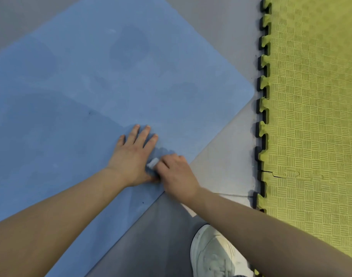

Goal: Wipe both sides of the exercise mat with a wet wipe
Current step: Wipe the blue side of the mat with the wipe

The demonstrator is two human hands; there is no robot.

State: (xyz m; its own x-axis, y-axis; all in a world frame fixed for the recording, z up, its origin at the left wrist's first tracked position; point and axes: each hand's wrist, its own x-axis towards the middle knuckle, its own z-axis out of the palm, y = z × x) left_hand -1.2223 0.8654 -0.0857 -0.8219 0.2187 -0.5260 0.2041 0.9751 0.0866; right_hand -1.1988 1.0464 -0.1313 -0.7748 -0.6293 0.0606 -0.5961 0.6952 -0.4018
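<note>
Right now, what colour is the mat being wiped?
Blue exercise mat, with darker damp patches; head view, the only one.

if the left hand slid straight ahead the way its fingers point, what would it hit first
Nothing, as far as this view shows. The left hand lies flat on the blue mat, fingers pointing up and slightly right, and only bare mat with darker damp-looking patches lies ahead, up to its far edge.

I see the blue exercise mat [111, 76] lying flat on the grey floor, rounded corner pointing right, darker damp patches across it. A small crumpled white wet wipe [152, 162] sits on its near edge.
</note>
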